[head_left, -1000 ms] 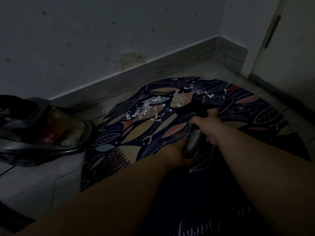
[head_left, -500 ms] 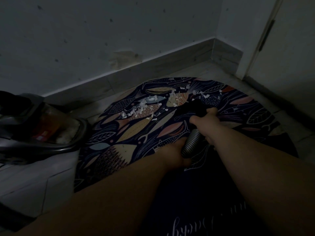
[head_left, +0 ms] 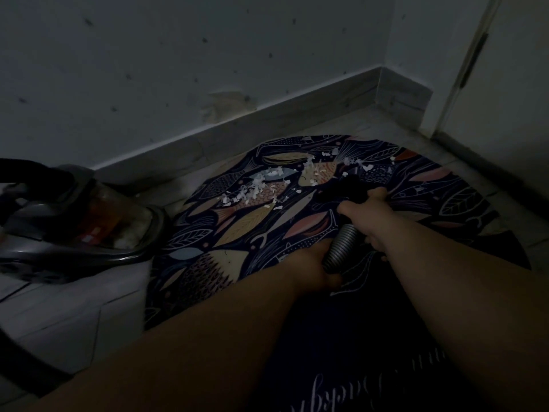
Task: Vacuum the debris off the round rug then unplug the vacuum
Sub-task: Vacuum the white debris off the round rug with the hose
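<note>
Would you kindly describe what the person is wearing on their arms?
The left forearm and right forearm are bare to the frame's edge, with no sleeves, watch, bracelet or gloves. The light is too dim to rule out a ring.

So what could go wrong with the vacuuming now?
The black nozzle might suck up the round fish-patterned rug and bunch it. It could also push the white paper scraps around instead of catching them. The left hand and right hand both hold the ribbed grey hose, so a hard tug could drag the grey canister vacuum nearby.
</note>
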A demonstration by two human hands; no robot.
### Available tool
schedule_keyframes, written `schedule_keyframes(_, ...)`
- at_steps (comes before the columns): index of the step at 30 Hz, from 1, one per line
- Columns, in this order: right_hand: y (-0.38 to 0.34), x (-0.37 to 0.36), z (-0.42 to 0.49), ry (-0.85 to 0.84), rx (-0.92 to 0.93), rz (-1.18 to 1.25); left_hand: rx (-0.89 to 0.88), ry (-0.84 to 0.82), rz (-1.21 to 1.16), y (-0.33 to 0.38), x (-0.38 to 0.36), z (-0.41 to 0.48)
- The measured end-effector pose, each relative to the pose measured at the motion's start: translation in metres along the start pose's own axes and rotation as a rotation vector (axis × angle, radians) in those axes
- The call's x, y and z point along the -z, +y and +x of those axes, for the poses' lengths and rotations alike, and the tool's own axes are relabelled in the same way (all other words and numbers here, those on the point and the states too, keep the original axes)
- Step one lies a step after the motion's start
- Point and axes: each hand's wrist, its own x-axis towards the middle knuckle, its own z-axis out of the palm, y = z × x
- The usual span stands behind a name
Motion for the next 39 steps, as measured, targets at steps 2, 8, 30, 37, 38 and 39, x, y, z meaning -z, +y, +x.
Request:
schedule_keyframes(2,-0.003,-0.005,-0.003,-0.043,-0.001,-0.005,0.009,-0.001,0.011,-0.002,0.004,-0.006)
schedule_keyframes(8,-0.002,-0.014,-0.010,-0.114,0.001,-0.003,0.035,-0.018,0.034,-0.006,0.005,-0.018)
schedule_keyframes(30,0.022,0.055,-0.007,0.167,-0.029,0.123,-0.083,-0.048,0.111,0.047,-0.025,0.027)
schedule_keyframes(37,0.035,0.083,0.002,0.241,-0.020,0.217,-0.117,-0.083,0.125,0.065,-0.034,0.047)
schedule_keyframes(38,0.037,0.086,0.003,0.253,-0.013,0.231,-0.121,-0.085,0.121,0.067,-0.035,0.051)
schedule_keyframes(39,0.040,0.089,0.004,0.264,-0.004,0.248,-0.121,-0.089,0.118,0.069,-0.037,0.054)
